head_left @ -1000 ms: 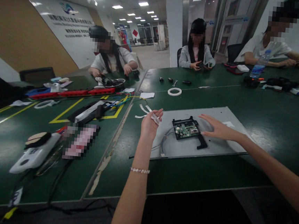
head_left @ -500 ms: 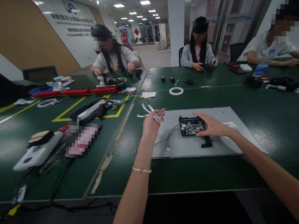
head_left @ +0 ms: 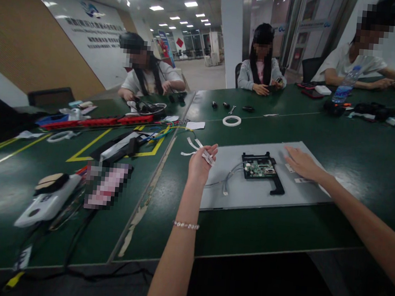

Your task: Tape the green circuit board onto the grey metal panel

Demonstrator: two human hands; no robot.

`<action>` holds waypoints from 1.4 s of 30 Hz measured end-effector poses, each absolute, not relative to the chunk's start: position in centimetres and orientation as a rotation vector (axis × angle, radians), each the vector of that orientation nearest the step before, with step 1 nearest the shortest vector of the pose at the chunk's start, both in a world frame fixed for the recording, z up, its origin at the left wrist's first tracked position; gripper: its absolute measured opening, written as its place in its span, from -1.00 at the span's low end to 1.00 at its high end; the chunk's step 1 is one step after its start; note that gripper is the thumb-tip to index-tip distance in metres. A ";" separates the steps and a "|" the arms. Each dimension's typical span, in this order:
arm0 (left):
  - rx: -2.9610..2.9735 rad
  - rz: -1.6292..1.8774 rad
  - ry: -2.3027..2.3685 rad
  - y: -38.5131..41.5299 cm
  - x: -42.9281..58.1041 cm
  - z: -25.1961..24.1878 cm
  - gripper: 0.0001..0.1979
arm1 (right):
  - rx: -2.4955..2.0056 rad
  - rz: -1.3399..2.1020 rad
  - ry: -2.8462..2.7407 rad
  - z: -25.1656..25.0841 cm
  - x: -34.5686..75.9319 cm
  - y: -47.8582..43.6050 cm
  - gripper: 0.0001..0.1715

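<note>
My left hand (head_left: 200, 166) is closed around several white strips (head_left: 194, 144), like pieces of tape, whose ends fan out past the fingers. Fingers stretched out, my right hand (head_left: 300, 164) is over the right part of a flat grey panel (head_left: 224, 152) and holds nothing. Left of it on the panel lies a black bracket (head_left: 277, 188) with a green circuit board (head_left: 259, 169) in it. Thin grey cables (head_left: 228, 178) run from the board to the left. Small white labels (head_left: 301, 180) lie beside and partly under my right hand.
Beyond the panel are a roll of white tape (head_left: 232, 120), a wrench (head_left: 232, 109) and small black parts (head_left: 248, 108). A red power strip (head_left: 99, 122) and a white device (head_left: 47, 204) with cables lie at left. Several people sit around; a water bottle (head_left: 345, 87) stands at back right.
My right hand has let go of the board and bracket and moved right, over the panel. The bracket sits slightly farther right. My left hand stays put with the strips.
</note>
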State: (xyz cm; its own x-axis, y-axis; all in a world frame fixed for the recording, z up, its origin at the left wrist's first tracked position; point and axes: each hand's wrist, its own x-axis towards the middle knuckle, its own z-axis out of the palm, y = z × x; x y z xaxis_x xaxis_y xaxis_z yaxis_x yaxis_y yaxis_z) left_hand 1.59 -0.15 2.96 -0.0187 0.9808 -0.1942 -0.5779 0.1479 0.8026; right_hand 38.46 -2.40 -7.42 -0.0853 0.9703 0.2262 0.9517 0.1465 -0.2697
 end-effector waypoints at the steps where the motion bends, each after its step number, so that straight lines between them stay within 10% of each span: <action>1: 0.589 1.356 0.885 -0.2 1.6 3.0 -0.82 | -1.874 0.029 -2.109 -7.9 38.7 -2.4 -0.26; 23: 0.616 1.327 0.895 0.0 1.9 2.3 -0.88 | -1.893 -0.092 -2.156 -8.4 35.8 -4.1 -0.27; 42: 0.595 1.245 0.916 -0.4 2.9 2.5 -0.84 | -1.724 0.462 -1.932 -4.0 39.0 -5.6 -0.64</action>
